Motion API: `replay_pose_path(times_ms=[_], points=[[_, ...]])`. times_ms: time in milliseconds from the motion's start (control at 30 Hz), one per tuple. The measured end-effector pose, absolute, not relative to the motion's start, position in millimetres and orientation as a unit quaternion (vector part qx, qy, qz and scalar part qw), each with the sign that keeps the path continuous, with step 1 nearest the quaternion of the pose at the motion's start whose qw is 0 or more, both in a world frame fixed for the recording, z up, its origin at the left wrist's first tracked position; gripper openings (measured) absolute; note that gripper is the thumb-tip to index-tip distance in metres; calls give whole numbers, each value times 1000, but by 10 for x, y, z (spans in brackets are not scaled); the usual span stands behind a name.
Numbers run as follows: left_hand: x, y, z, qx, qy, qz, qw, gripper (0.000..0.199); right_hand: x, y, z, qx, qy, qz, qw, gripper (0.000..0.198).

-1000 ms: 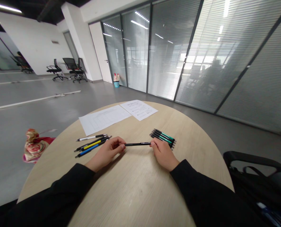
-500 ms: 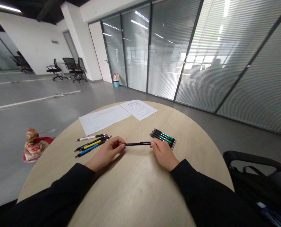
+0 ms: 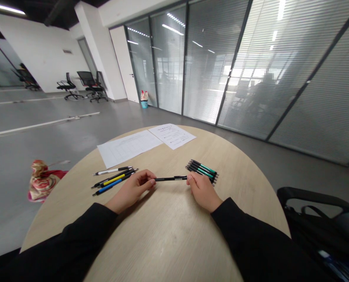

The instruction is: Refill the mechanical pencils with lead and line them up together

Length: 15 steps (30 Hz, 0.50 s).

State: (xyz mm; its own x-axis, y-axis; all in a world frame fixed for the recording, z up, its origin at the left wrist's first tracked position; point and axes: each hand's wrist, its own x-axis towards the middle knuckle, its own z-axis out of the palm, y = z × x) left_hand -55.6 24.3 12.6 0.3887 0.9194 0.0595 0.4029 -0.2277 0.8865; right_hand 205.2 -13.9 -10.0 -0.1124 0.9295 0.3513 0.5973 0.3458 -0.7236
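A black pen (image 3: 171, 179) stretches level between my two hands, just above the table. The fingers of my left hand (image 3: 136, 188) pinch its left end. At the other end, my right hand (image 3: 202, 191) grips it, hiding that tip. Beyond my right hand lies a row of several black-and-green pens (image 3: 204, 170), partly covered by the hand. Left of my left hand rest a white pen (image 3: 111, 171), a yellow pen (image 3: 114, 179), a blue pen (image 3: 109, 188) and black ones, roughly side by side.
Two printed sheets, one wide (image 3: 130, 147) and one smaller (image 3: 174, 136), lie at the far side of the round wooden table (image 3: 168, 243). A black chair (image 3: 312, 199) holding a dark bag stands at the right. Patterned cloth (image 3: 42, 180) sits left of the table.
Both hands keep nearly the same place and hold. The pen looks slightly turned about its length, with its clip catching the light differently.
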Motion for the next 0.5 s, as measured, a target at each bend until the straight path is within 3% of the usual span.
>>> replay_pose_path(times_ms=[500], points=[[-537, 223, 163, 723, 462, 306, 412, 26, 2044, -133, -98, -539, -723, 183, 393, 38]])
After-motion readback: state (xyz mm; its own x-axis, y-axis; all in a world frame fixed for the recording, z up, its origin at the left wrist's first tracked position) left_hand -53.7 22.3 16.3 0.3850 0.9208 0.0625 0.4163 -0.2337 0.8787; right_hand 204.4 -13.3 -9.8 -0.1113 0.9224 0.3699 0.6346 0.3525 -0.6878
